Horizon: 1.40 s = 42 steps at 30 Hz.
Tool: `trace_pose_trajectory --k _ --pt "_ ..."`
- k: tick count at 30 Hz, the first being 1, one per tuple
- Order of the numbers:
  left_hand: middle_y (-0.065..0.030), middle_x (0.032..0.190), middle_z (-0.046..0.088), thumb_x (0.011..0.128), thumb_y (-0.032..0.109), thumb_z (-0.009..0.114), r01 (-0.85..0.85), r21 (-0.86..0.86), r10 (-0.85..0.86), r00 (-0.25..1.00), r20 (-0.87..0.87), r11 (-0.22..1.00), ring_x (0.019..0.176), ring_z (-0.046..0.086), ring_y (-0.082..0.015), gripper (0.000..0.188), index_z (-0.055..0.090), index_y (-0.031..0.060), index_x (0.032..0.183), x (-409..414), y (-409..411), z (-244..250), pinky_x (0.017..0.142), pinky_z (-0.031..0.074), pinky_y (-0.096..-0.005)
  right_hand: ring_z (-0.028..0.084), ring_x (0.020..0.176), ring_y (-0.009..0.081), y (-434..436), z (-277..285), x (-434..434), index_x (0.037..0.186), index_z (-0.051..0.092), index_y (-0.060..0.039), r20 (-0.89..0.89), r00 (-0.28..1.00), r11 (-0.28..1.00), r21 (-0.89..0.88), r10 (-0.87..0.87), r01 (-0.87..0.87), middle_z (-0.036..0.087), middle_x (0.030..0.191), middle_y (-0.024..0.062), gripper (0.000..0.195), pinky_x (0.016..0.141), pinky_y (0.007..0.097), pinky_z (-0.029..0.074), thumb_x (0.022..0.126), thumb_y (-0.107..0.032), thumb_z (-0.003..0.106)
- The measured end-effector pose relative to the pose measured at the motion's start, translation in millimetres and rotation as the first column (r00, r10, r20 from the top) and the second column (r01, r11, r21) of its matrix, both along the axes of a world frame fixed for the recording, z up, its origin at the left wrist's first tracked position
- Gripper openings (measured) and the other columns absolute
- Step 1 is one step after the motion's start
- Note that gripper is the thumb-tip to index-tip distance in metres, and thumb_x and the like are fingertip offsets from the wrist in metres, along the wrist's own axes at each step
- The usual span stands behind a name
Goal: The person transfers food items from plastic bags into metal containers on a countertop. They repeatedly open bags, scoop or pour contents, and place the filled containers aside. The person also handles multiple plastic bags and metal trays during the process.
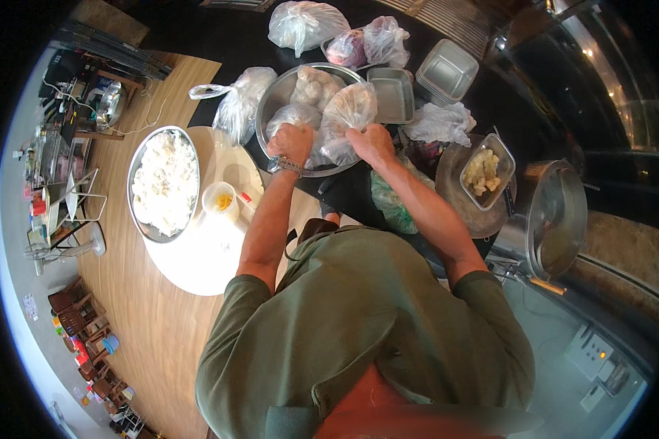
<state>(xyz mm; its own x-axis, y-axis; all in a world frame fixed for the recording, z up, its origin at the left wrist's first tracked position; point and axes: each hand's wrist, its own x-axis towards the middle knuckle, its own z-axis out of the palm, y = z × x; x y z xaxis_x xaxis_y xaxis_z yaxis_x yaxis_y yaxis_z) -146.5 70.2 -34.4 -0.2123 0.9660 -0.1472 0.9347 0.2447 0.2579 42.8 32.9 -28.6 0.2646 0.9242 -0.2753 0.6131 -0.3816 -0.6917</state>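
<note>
A large round metal basin (262, 122) holds several clear plastic bags of pale, lumpy food. My left hand (291, 144), with a watch and bracelet at its wrist, is closed on the top of a plastic bag (295, 116) at the basin's left side. With its fingers, my right hand (371, 144) grips the gathered part of another filled plastic bag (351, 110) at the basin's right side. A further bag of pale lumps (314, 86) lies behind these two. The fingertips of both hands are partly hidden.
Left, a metal tray of white food (165, 184) and a plastic cup (219, 200) stand on a round table (186, 269). Tied bags (244, 101) flank the basin. Right are metal containers (391, 96), a food container (480, 171) on a round board (450, 192), and a large pot (557, 219).
</note>
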Motion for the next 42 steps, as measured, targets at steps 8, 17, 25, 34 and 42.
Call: trace_pose_trajectory --k 8,17,25,34,42 --pt "-0.0259 0.089 0.07 0.078 0.033 0.061 0.042 0.019 -0.043 0.996 0.081 0.999 0.086 0.07 -0.04 0.036 0.072 -0.0009 0.083 1.1 7.3 -6.5 0.079 0.056 -0.0465 0.057 0.048 0.0197 10.1 -32.6 13.8 0.069 0.065 0.0076 -0.31 0.951 0.995 0.095 -0.003 0.034 0.059 0.055 0.0139 0.031 0.051 0.0377 0.047 0.076 -0.022 0.063" --pt "-0.0261 0.09 0.07 0.077 0.033 0.062 0.038 0.011 -0.038 0.995 0.092 0.999 0.087 0.07 -0.0404 0.036 0.072 -0.0009 0.084 -7.0 6.5 -8.9 0.079 0.056 -0.0452 0.068 0.077 0.0394 13.6 -3.2 1.7 0.08 0.069 0.0062 -0.036 0.999 1.0 -0.002 0.028 -0.028 0.068 0.079 0.0257 0.042 0.071 0.0446 0.052 0.076 -0.036 0.065" --pt "-0.0258 0.091 0.07 0.08 0.032 0.061 0.131 -0.018 -0.129 0.989 0.077 0.991 0.086 0.07 -0.0396 0.035 0.072 -0.0009 0.085 -9.3 11.7 -8.4 0.079 0.056 -0.0465 0.069 0.072 0.0334 7.3 -8.0 -10.2 0.086 0.069 0.009 -0.094 0.992 0.996 0.003 0.085 -0.085 0.07 0.082 0.0215 0.043 0.066 0.0423 0.052 0.072 -0.032 0.072" --pt "-0.0268 0.093 0.069 0.081 0.036 0.06 0.124 -0.004 -0.123 0.985 0.119 0.992 0.09 0.069 -0.041 0.038 0.07 0.0007 0.089 -15.2 11.3 -18.2 0.08 0.055 -0.0487 0.056 0.052 0.0193 20.7 0.4 6.1 0.076 0.065 0.0027 -0.596 0.794 0.993 -0.048 -0.117 0.11 0.06 0.065 0.0075 0.014 0.047 0.0347 0.044 0.07 -0.01 0.063" --pt "-0.025 0.089 0.07 0.082 0.032 0.059 0.126 0.045 -0.129 0.988 0.087 0.991 0.084 0.07 -0.0394 0.034 0.069 -0.0002 0.087 -14.3 9.1 -22.3 0.076 0.056 -0.0478 0.062 0.068 0.0169 8.9 32.2 75.0 0.087 0.066 0.0013 -0.914 0.398 0.99 -0.026 -0.079 0.138 0.065 0.081 0.0074 0.017 0.062 0.029 0.049 0.074 -0.007 0.059"
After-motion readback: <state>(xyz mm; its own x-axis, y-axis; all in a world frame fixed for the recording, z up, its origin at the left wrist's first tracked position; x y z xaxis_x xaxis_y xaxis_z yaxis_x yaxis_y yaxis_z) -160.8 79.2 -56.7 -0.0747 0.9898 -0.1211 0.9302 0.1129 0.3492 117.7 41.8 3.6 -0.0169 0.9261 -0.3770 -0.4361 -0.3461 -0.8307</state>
